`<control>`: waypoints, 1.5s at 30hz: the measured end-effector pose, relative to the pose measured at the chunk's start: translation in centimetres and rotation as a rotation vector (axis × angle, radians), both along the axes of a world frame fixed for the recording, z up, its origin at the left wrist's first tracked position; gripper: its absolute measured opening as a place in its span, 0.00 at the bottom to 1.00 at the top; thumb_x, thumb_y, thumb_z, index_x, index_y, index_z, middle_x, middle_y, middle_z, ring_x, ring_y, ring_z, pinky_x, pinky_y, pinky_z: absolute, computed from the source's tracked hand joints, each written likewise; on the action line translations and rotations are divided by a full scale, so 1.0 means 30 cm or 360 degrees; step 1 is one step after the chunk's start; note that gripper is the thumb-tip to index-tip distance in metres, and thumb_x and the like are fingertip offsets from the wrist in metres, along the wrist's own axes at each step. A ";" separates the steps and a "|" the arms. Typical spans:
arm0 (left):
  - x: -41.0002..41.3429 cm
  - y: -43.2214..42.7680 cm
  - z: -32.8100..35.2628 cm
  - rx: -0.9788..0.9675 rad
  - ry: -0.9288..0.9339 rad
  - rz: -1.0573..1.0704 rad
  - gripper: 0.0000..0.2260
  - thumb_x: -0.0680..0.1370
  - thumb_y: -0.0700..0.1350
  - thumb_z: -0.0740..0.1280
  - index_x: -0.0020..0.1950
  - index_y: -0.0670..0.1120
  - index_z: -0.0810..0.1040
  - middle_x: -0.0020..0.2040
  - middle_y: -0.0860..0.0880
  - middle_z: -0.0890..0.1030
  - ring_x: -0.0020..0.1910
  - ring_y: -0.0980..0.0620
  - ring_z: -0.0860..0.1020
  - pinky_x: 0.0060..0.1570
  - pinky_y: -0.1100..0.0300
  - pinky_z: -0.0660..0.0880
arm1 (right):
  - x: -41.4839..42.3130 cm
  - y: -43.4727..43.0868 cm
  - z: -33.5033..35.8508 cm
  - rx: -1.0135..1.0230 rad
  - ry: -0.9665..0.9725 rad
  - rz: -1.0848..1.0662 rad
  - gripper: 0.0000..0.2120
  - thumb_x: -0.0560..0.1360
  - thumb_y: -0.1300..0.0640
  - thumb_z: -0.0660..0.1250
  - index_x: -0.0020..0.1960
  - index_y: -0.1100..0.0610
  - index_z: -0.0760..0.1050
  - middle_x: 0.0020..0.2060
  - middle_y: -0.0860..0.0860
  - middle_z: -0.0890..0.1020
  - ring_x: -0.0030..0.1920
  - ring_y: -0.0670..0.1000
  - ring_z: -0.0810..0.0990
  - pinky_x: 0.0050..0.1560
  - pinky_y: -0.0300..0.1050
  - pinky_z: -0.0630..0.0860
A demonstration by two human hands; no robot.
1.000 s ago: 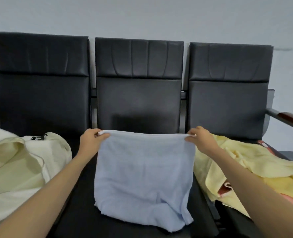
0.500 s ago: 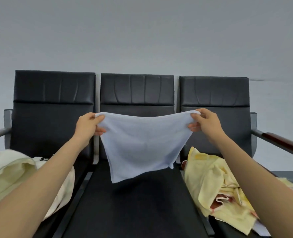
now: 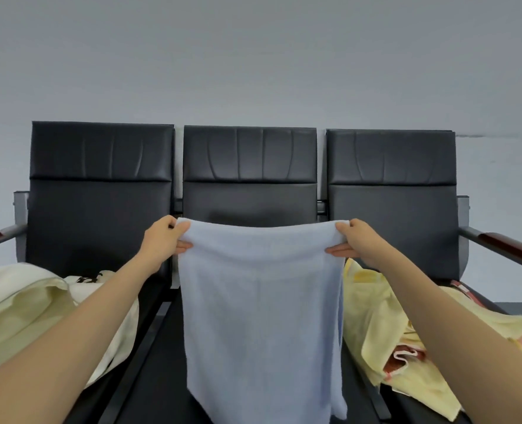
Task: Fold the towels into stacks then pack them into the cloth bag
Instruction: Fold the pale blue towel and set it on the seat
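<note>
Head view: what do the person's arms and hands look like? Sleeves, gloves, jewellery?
The left forearm and right forearm are bare to the frame edge; no sleeves show. The left hand and right hand are ungloved, with no watch, bracelet or ring visible.

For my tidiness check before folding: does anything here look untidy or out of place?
Yes. On the right chair the yellow towels lie in a crumpled heap, with a pink cloth tangled inside. The held blue towel hangs smooth.

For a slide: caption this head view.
Left hand and right hand hold up a blue towel over the middle seat.
</note>
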State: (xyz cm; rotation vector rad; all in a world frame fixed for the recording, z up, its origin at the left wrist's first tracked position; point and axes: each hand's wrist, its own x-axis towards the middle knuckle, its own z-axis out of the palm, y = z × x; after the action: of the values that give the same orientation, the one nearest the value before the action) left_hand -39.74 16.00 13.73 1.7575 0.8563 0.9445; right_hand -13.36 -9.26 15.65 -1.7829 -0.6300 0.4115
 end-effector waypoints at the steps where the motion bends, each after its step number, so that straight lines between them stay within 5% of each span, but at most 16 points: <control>1: 0.012 0.012 -0.014 -0.0029 -0.0060 0.0005 0.09 0.81 0.47 0.63 0.45 0.42 0.71 0.50 0.42 0.80 0.45 0.45 0.83 0.52 0.50 0.79 | 0.005 0.011 -0.016 0.0048 0.0071 0.0043 0.13 0.83 0.55 0.55 0.63 0.61 0.64 0.55 0.58 0.75 0.47 0.59 0.83 0.47 0.47 0.81; 5: 0.038 0.032 -0.030 0.0082 -0.0159 0.0050 0.13 0.80 0.52 0.61 0.48 0.42 0.72 0.48 0.45 0.78 0.47 0.47 0.76 0.48 0.52 0.72 | 0.033 0.047 -0.038 0.0387 0.0153 0.0059 0.13 0.83 0.54 0.55 0.62 0.61 0.66 0.61 0.57 0.74 0.57 0.56 0.79 0.62 0.50 0.75; 11: 0.009 0.032 -0.084 0.0191 -0.0187 0.0027 0.12 0.81 0.52 0.60 0.50 0.44 0.73 0.52 0.41 0.79 0.52 0.45 0.77 0.56 0.48 0.73 | 0.035 0.065 -0.067 0.0453 0.0059 0.0064 0.10 0.83 0.54 0.55 0.57 0.60 0.68 0.62 0.58 0.74 0.58 0.54 0.79 0.62 0.48 0.75; 17: -0.058 -0.019 -0.258 0.0126 0.0044 0.0038 0.09 0.81 0.49 0.62 0.45 0.45 0.73 0.47 0.44 0.81 0.49 0.46 0.80 0.47 0.56 0.73 | 0.004 0.016 -0.184 0.0018 0.0247 0.0116 0.13 0.82 0.56 0.56 0.64 0.61 0.65 0.62 0.58 0.73 0.47 0.56 0.83 0.53 0.49 0.78; 21: -0.108 -0.059 -0.354 -0.0052 0.0266 -0.0084 0.10 0.80 0.48 0.64 0.42 0.45 0.74 0.45 0.44 0.82 0.38 0.46 0.84 0.45 0.54 0.78 | -0.016 -0.042 -0.270 -0.0391 0.0238 0.0171 0.21 0.82 0.54 0.57 0.71 0.62 0.60 0.60 0.58 0.74 0.47 0.59 0.84 0.53 0.52 0.80; 26: -0.126 -0.068 -0.456 -0.0178 0.0725 -0.0152 0.14 0.79 0.49 0.65 0.47 0.38 0.77 0.37 0.44 0.77 0.32 0.50 0.75 0.33 0.59 0.72 | -0.043 -0.086 -0.353 -0.0834 0.0349 0.0333 0.18 0.81 0.53 0.60 0.67 0.61 0.64 0.56 0.58 0.78 0.40 0.55 0.86 0.40 0.45 0.82; 29: -0.110 -0.065 -0.523 -0.0333 0.0834 -0.0180 0.12 0.79 0.49 0.65 0.41 0.42 0.72 0.35 0.45 0.73 0.31 0.51 0.71 0.32 0.61 0.70 | -0.052 -0.093 -0.425 -0.1019 0.0365 0.0382 0.16 0.81 0.54 0.60 0.64 0.63 0.67 0.47 0.59 0.82 0.36 0.52 0.85 0.31 0.40 0.79; 35: -0.058 -0.005 -0.617 -0.0279 0.0718 0.0023 0.14 0.79 0.51 0.64 0.42 0.40 0.73 0.42 0.39 0.77 0.39 0.47 0.75 0.41 0.53 0.73 | -0.015 -0.018 -0.555 -0.0819 0.0030 0.0149 0.14 0.80 0.52 0.62 0.58 0.63 0.72 0.35 0.55 0.77 0.26 0.49 0.77 0.26 0.40 0.72; 39: 0.002 0.058 -0.625 -0.0164 0.0596 0.0198 0.14 0.80 0.52 0.61 0.47 0.40 0.75 0.46 0.41 0.78 0.46 0.44 0.77 0.48 0.50 0.74 | 0.039 0.083 -0.580 -0.0688 -0.0283 0.0009 0.14 0.79 0.48 0.62 0.49 0.59 0.76 0.39 0.54 0.77 0.39 0.53 0.76 0.37 0.44 0.70; 42: 0.059 0.117 -0.639 -0.0152 0.0546 0.0261 0.12 0.81 0.52 0.61 0.50 0.42 0.75 0.47 0.44 0.78 0.47 0.46 0.76 0.49 0.52 0.73 | 0.079 0.161 -0.594 -0.0611 -0.0347 -0.0047 0.13 0.79 0.48 0.62 0.38 0.54 0.71 0.35 0.50 0.74 0.42 0.52 0.74 0.36 0.42 0.66; 45: 0.104 0.177 -0.676 -0.0173 0.0549 0.0287 0.12 0.81 0.51 0.61 0.51 0.42 0.75 0.46 0.45 0.78 0.48 0.46 0.77 0.47 0.55 0.72 | 0.124 0.241 -0.626 -0.0650 -0.0349 -0.0075 0.13 0.79 0.48 0.62 0.46 0.58 0.75 0.39 0.51 0.76 0.45 0.54 0.76 0.42 0.45 0.70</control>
State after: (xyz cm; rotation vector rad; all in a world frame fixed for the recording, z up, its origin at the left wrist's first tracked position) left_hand -36.62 21.31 -6.55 1.7976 1.2804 0.7012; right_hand -9.65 -2.05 -3.12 -2.2498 -0.6897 0.3303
